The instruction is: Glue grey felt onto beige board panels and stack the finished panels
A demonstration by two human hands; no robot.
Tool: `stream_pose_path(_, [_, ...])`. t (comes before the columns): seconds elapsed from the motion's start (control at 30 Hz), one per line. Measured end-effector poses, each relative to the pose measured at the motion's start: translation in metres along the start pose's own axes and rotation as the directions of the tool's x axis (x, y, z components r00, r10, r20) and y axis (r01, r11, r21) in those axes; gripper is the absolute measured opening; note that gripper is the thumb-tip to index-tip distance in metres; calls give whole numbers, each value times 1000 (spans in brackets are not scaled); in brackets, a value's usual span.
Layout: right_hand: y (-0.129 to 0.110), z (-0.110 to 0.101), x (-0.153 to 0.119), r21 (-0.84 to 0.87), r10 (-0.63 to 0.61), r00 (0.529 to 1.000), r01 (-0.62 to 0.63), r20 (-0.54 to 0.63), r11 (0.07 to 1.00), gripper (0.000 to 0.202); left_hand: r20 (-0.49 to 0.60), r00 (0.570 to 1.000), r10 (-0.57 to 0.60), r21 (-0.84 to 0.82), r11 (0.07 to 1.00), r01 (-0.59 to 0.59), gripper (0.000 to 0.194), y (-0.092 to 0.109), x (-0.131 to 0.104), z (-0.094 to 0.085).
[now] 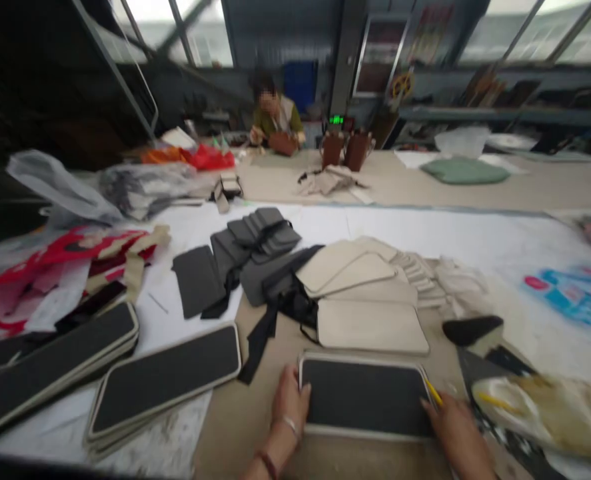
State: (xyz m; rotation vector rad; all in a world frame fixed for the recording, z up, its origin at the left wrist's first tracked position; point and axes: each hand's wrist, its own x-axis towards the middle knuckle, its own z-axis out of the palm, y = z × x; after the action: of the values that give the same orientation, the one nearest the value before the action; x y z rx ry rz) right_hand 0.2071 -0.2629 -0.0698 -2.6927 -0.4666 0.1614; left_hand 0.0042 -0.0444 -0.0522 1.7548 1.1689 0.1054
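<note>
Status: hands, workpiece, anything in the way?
Left hand on pale-rimmed dark panel, left end. Right hand at its right end, with yellow stick. Cream piece close beyond panel's far edge.

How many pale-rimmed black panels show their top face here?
3: one panel between the left hand and right hand, one topping the nearer stack to its left, one topping the far-left stack. Others underneath are mostly hidden.
</note>
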Motion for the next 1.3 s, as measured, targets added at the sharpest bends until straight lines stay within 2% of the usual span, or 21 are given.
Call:
stream_pose_path(0.07, [18, -4, -31, -222, 55, 990, -26, 128, 975, 30, -54, 999, 7, 9, 1000, -6, 16, -19, 6, 11])
stream_pose_path(0.13, [21, -5, -36, -363, 98, 975, -20, 197, 931, 35, -43, 999, -24, -6, 1000, 24, 19, -30, 12, 17])
stream_pose_path(0.17, [20, -4, -33, -382, 111, 971, -22, 210, 924, 36, -35, 999, -36, -19, 999, 35, 21, -33, 15, 17])
stream_pose_path(0.33, [22, 1, -16, -302, 117, 979, -62, 167, 951, 34, -7, 1000, -21, -100, 995, 20, 22, -31, 22, 11])
stream_pose_path(0.43, [28, 3, -17, -226, 123, 982, -88, 145, 970, 28, 58, 998, -11, -156, 988, 20, 20, -27, 24, 6])
stream_pose_path(0.5, [29, 3, -19, -197, 143, 979, -113, 146, 974, 26, 91, 996, -1, -186, 982, 18, 24, -25, 26, 3])
stream_pose_path(0.67, [20, 3, -20, -161, 143, 983, -124, 117, 979, 21, 100, 995, 26, -247, 969, 0, 31, -19, 33, -11])
stream_pose_path(0.83, [7, 4, -22, -206, 121, 976, -83, 183, 975, 21, 114, 993, -36, -231, 971, 62, 31, -19, 36, -24])
stream_pose_path(1.07, [-7, 4, -16, -188, 96, 975, -58, 201, 981, 21, 151, 980, -127, -191, 969, 155, 29, -21, 40, -28])
stream_pose_path(1.3, [-3, 11, -8, -50, 182, 967, -175, 181, 983, 26, 148, 975, -168, -171, 966, 192, 27, -32, 51, -27])
